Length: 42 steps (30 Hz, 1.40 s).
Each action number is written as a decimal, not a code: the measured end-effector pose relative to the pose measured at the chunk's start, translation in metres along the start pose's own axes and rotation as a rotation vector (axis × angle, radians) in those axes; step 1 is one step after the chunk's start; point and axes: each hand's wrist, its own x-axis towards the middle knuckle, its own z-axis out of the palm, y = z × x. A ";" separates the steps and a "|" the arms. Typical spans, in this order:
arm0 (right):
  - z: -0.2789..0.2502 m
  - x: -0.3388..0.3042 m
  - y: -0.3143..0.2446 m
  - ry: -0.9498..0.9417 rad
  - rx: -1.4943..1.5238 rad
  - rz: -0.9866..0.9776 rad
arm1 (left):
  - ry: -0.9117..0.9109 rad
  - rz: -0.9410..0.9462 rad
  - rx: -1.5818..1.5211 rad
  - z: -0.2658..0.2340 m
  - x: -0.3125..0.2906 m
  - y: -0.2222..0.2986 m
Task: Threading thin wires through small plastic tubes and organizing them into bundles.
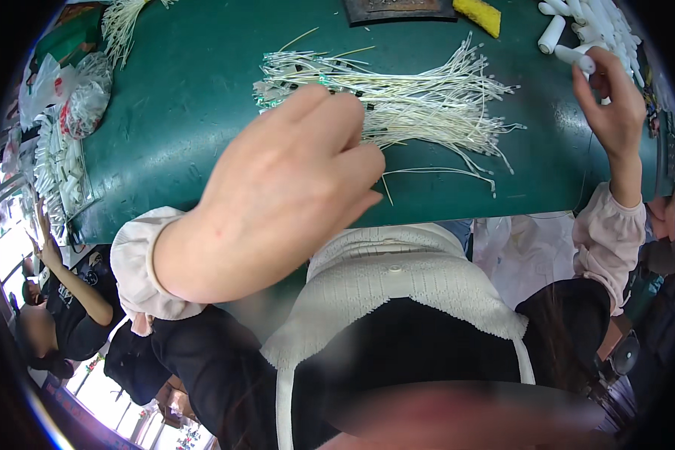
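Observation:
My left hand is over the near left part of a large pile of thin, pale wires. Its fingers are curled in, and the back of the hand hides whatever they grip. White and green parts with small black pieces show at the wires' left ends. One separate wire lies in front of the pile, to the right of this hand. At the far right, my right hand pinches a short white plastic tube between thumb and fingers. It is beside a heap of similar white tubes.
The green table curves toward me. At its back are a dark tray and a yellow sponge. Another wire bundle lies back left, near clear plastic bags and more white pieces. A co-worker is at the left.

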 end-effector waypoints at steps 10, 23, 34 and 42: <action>-0.023 0.059 -0.088 -0.032 0.530 0.330 | -0.067 0.026 -0.426 -0.021 -0.002 -0.008; -0.023 0.128 -0.124 -0.721 1.060 0.474 | -0.007 -0.311 -0.762 -0.035 0.048 -0.030; -0.007 0.121 -0.113 -0.617 1.019 0.391 | -0.030 -0.289 -0.996 -0.020 0.063 -0.041; -0.010 0.124 -0.118 -0.591 0.860 0.424 | -0.035 -0.315 -1.221 -0.007 0.067 -0.052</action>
